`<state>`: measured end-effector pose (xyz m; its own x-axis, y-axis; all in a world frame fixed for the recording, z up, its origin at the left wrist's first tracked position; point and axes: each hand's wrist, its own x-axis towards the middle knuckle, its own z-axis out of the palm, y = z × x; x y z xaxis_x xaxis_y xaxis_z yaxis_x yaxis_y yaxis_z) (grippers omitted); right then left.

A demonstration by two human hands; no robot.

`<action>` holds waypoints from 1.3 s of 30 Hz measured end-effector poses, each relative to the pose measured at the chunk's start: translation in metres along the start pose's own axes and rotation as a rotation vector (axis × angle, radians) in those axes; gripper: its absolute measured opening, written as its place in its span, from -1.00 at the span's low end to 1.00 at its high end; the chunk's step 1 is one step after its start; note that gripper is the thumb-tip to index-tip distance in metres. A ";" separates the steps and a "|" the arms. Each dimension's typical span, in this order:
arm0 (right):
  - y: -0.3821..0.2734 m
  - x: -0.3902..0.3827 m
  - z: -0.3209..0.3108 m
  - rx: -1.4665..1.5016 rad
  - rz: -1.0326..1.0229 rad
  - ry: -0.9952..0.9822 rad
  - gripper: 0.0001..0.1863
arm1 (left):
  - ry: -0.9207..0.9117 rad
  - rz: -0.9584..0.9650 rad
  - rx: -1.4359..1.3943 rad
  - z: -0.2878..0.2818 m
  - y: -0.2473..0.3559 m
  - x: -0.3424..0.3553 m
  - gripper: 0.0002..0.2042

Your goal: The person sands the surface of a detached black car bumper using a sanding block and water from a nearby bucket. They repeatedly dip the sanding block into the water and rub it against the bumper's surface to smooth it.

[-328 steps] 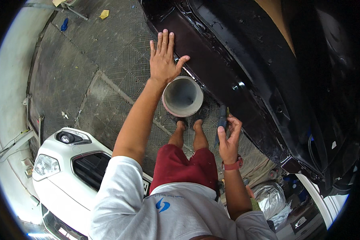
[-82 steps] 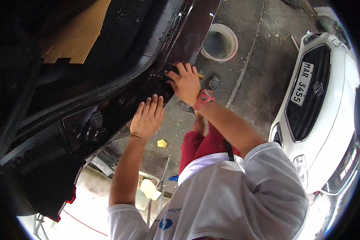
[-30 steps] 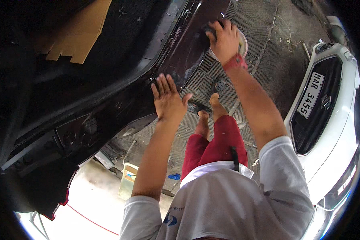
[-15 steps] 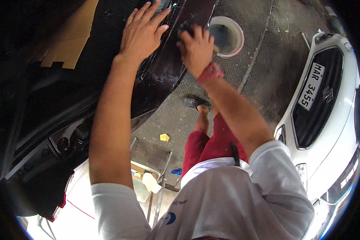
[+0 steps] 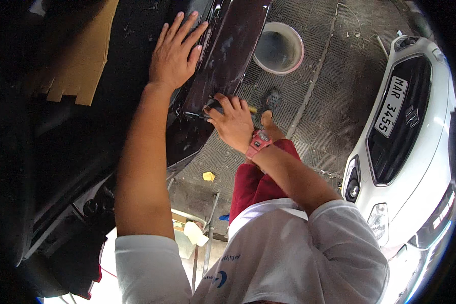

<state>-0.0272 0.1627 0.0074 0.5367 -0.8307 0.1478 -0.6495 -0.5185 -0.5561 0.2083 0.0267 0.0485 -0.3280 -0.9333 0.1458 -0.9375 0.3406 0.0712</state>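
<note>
My left hand (image 5: 173, 60) lies flat with its fingers stretched out on the dark vehicle body, beside the inner edge of a glossy dark maroon panel (image 5: 228, 55). Lower down on that panel, my right hand (image 5: 233, 121) presses a small dark pad (image 5: 214, 105) against the surface, fingers curled over it. A yellowish edge sticks out beside the hand; whether it belongs to the pad I cannot tell. Pale, wet-looking smears show on the panel. A red watch is on my right wrist.
A round pail (image 5: 278, 48) of greyish water stands on the textured floor beyond the panel. To the right is a white car's front (image 5: 415, 137). Brown cardboard (image 5: 88, 61) lies at the upper left. A yellow scrap (image 5: 209, 176) and metal poles (image 5: 210, 218) are below.
My right hand has slid down along the panel toward me with the dark pad. The left hand stays flat, shifted slightly in the picture as the view moved. One foot has stepped right.
</note>
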 end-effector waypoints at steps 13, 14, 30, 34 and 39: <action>0.044 0.006 -0.026 -0.033 0.043 0.059 -0.55 | -0.041 -0.030 -0.052 -0.010 0.001 0.003 -0.39; 0.046 0.005 -0.029 -0.019 -0.026 0.001 -0.55 | -0.048 -0.032 -0.058 -0.011 0.002 0.003 -0.38; 0.153 0.154 -0.062 -0.262 0.262 0.328 -0.64 | -0.066 -0.043 -0.060 -0.010 0.005 0.011 -0.36; 0.116 0.141 -0.040 -0.287 0.347 0.270 -0.65 | -0.076 -0.038 -0.071 -0.013 0.003 0.007 -0.37; 0.032 0.038 0.003 -0.093 0.019 0.095 -0.63 | -0.086 -0.052 -0.072 -0.014 0.002 0.006 -0.38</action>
<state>-0.0258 0.1157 -0.0071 0.4735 -0.8536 0.2172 -0.7082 -0.5156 -0.4823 0.2059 0.0237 0.0638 -0.2908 -0.9552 0.0548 -0.9438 0.2958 0.1473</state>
